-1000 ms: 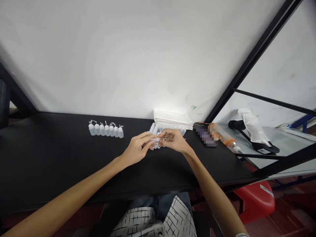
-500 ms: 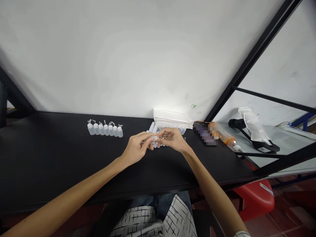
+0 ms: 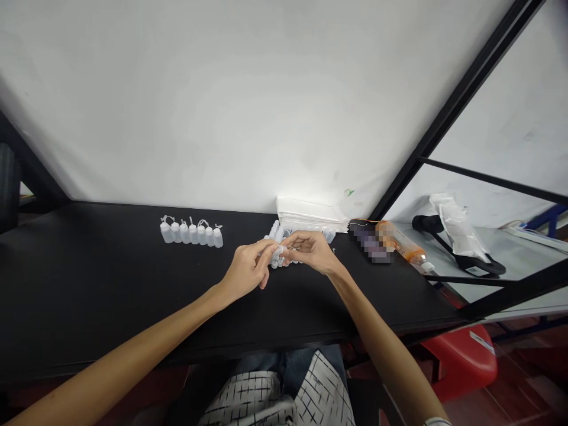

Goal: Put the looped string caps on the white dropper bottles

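Note:
My left hand point(image 3: 249, 269) is closed in a pinch on a small translucent plastic bottle point(image 3: 278, 251), mostly covered by the fingers. Right beside it, my right hand point(image 3: 310, 251) is also pinched shut, at the bottle's cap end. A thin pale strip shows near its fingertips, too small to make out. Under and behind both hands lies a cluster of similar small bottles point(image 3: 276, 229), partly hidden. Off to the left, several small white-capped bottles point(image 3: 194, 234) stand upright in a row, with thin straps looping from their caps.
Behind the cluster, a stack of white sheets or flat packets point(image 3: 310, 212) rests against the wall. To the right lie a blurred dark phone-like item point(image 3: 371, 244) and an orange-labelled bottle point(image 3: 406, 245). A black frame point(image 3: 461, 100) borders the black table point(image 3: 110, 284). A red stool point(image 3: 464, 358) stands below.
The fingers of my left hand have shifted slightly around the bottle, and less of the bottle shows between the hands. My right hand stays nearly in place. The view has moved a little.

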Demonstrator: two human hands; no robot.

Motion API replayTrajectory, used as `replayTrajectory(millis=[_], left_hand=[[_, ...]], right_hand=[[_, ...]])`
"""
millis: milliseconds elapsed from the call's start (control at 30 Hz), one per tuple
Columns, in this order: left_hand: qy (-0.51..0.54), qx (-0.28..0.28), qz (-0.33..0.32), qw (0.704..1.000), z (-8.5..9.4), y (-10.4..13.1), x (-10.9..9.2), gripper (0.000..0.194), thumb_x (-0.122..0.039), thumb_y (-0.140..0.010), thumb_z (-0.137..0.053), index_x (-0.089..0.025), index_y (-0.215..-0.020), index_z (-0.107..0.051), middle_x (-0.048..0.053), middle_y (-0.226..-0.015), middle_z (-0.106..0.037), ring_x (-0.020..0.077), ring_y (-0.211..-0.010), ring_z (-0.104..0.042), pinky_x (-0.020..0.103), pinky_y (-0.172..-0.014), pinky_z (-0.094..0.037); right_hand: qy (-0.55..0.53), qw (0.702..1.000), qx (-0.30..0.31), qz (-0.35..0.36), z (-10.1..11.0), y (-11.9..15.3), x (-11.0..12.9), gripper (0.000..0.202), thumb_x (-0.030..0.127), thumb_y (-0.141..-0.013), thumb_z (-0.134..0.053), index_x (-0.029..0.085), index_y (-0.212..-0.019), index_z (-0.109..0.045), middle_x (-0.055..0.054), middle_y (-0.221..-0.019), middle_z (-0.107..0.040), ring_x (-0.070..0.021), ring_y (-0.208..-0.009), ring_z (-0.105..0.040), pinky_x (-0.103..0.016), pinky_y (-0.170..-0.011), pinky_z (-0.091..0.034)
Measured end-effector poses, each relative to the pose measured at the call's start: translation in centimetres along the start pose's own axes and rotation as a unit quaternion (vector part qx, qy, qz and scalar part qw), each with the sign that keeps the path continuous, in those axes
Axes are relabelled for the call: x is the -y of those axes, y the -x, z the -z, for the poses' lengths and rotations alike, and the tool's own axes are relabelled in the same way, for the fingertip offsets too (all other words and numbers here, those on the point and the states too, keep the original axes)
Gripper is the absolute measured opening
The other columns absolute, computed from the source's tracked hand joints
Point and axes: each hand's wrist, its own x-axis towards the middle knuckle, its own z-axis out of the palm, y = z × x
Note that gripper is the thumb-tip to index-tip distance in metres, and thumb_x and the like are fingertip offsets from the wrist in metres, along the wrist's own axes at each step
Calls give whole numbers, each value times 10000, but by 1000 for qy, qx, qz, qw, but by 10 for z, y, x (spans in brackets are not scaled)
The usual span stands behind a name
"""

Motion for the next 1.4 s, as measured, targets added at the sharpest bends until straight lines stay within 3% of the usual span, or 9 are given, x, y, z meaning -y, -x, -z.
replayTrajectory(millis=[233, 567, 633, 700, 800, 900, 1100, 1200, 1400], left_hand=[[47, 3, 85, 995, 1, -2, -5, 444, -490, -960, -416, -164, -660, -432, -86, -440, -391, 81, -234, -485, 136, -260, -227], [170, 65, 202, 962, 6, -7, -5, 566, -603, -934, -375, -203, -536, -334, -85, -364, -295, 84, -201, -352, 208, -232, -319], [88, 61, 148, 983, 9, -8, -4, 566, -548, -968, -334, -183, -538, -386, -62, -391, -358, 83, -261, -416, 203, -306, -373], [-55, 24, 29, 998, 13, -7, -2, 501, -459, -981, -372, -140, -642, -555, -18, -499, -508, 85, -390, -510, 200, -434, -437], [-227, -16, -140, 964, 16, -6, 3, 288, -336, -958, -473, -152, -1029, -683, 49, -855, -681, 92, -581, -576, 211, -570, -462], [-256, -11, -184, 949, 17, -6, 7, 273, -298, -933, -529, -163, -1121, -672, 73, -1013, -692, 104, -653, -593, 221, -603, -472], [-27, 37, -1, 999, 17, -10, 2, 331, -371, -906, -568, -126, -1097, -682, 86, -933, -703, 140, -672, -621, 249, -581, -528], [113, 41, 70, 990, 19, -13, -1, 360, -401, -878, -607, -85, -1034, -677, 93, -838, -697, 176, -697, -658, 286, -598, -569], [232, 32, 90, 968, 21, -15, -1, 312, -378, -872, -635, -101, -1016, -649, 92, -894, -695, 197, -780, -687, 340, -680, -616]], right_hand=[[11, 1000, 2, 3, 0, 1, -6, 225, 291, -752, -780, 136, -900, -714, -31, -659, -695, -168, -619, -688, -296, -618, -557], [39, 999, -2, -2, -3, 0, -5, 259, 316, -726, -792, 134, -901, -731, -27, -680, -687, -148, -576, -657, -272, -569, -536], [44, 999, -1, 4, -1, 1, -5, 252, 312, -742, -781, 132, -910, -730, -25, -674, -682, -143, -572, -654, -269, -572, -537], [44, 999, 4, 6, 1, 2, -6, 244, 314, -762, -764, 132, -919, -727, -23, -673, -675, -134, -550, -644, -267, -561, -538], [45, 999, 2, -2, 3, 3, -6, 249, 341, -771, -753, 132, -904, -720, -16, -664, -654, -118, -498, -610, -258, -499, -535], [51, 999, -9, -16, 3, 3, -5, 251, 357, -772, -751, 125, -860, -711, -10, -632, -629, -113, -482, -591, -236, -446, -518], [15, 1000, -14, -2, 5, 2, 1, 285, 410, -834, -678, 126, -824, -703, -43, -711, -662, -128, -520, -623, -232, -421, -512], [10, 999, -45, 15, 9, 2, 3, 282, 410, -831, -680, 130, -851, -709, -47, -728, -675, -119, -493, -611, -222, -395, -483], [49, 996, -77, 8, 22, 3, 1, 264, 394, -810, -692, 130, -818, -704, -41, -685, -667, -110, -469, -581, -207, -378, -412]])
